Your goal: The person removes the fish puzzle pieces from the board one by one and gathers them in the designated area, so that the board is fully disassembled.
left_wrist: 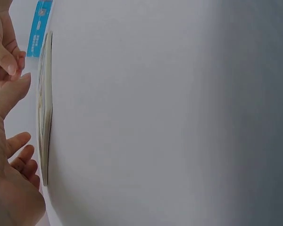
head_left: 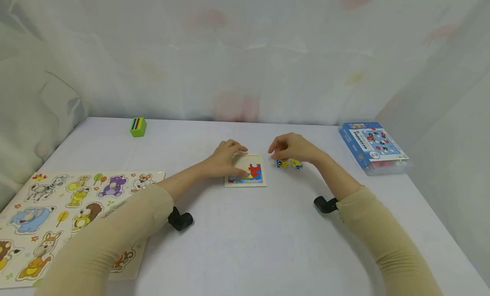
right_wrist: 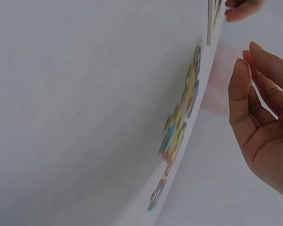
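Observation:
A small square jigsaw puzzle board [head_left: 245,185] with a pale frame lies mid-table, its lower part filled with blue, red and yellow pieces. My left hand [head_left: 225,158] spreads over its left side, thumb across the fitted pieces and fingers near the far edge. Just right of the board, my right hand [head_left: 295,148] hovers over loose jigsaw pieces [head_left: 296,163]. In the right wrist view its thumb and fingers [right_wrist: 240,77] curve loosely toward each other, and no piece shows between them. The loose pieces [right_wrist: 172,134] lie flat below that hand, partly overlapping.
A large animal puzzle board [head_left: 89,211] covers the table's left side, partly under the left sleeve. At the back left stands a green block [head_left: 138,127] with coloured stripes. A blue boxed set [head_left: 373,145] sits at the right edge. White cloth [head_left: 245,66] hangs behind the table.

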The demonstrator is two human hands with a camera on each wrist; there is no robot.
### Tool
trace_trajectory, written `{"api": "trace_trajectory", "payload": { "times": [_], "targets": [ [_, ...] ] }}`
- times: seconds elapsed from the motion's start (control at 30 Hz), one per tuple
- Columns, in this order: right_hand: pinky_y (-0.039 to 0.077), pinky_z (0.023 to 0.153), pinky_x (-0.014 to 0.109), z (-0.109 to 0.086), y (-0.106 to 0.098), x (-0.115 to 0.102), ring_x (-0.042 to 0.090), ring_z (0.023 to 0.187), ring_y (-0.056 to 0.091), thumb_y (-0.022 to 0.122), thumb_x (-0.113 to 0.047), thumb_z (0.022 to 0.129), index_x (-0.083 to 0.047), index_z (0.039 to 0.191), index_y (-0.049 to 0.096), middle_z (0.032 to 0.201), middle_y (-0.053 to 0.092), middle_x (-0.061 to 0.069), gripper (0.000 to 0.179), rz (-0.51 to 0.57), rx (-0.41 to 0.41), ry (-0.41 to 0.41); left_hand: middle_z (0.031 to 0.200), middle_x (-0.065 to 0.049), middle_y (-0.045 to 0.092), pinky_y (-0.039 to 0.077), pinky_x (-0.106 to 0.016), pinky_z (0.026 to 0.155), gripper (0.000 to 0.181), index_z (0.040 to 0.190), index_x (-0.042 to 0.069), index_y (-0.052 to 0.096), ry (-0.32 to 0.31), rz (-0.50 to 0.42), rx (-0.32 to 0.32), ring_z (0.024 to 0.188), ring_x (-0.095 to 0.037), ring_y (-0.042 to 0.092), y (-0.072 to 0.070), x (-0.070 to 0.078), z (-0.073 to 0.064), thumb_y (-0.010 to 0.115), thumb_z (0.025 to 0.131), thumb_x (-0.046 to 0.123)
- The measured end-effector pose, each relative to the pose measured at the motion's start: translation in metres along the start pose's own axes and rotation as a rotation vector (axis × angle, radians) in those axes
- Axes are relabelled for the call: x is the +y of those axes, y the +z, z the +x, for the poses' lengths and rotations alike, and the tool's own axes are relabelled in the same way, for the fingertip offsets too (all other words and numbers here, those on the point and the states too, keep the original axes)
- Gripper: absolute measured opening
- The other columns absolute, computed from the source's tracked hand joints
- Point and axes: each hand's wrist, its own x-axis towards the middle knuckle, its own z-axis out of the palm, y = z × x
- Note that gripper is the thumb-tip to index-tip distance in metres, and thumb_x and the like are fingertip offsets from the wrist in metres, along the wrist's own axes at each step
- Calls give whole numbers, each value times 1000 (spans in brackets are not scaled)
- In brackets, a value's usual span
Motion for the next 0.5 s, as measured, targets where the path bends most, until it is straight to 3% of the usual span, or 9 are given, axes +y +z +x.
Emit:
{"api": "trace_trajectory", "payload": {
  "times": [0.27, 0.5],
  "targets": [
    [50, 75, 29, 6, 13, -16, 19, 78, 61, 68, -22, 91, -15, 107, 70, 84, 65, 0, 18, 1, -40, -50, 141, -11, 45, 34, -50, 108, 81, 140, 12, 51, 27, 33, 0, 130, -32, 37, 9, 8, 8, 81, 74, 49],
    [55, 79, 34, 10, 21, -26, 20, 81, 65, 69, -16, 89, -12, 107, 70, 88, 67, 2, 18, 16, -84, -86, 140, -12, 44, 34, -50, 107, 79, 139, 11, 52, 35, 54, -4, 130, -32, 37, 14, 8, 11, 80, 75, 49]
  ]
}}
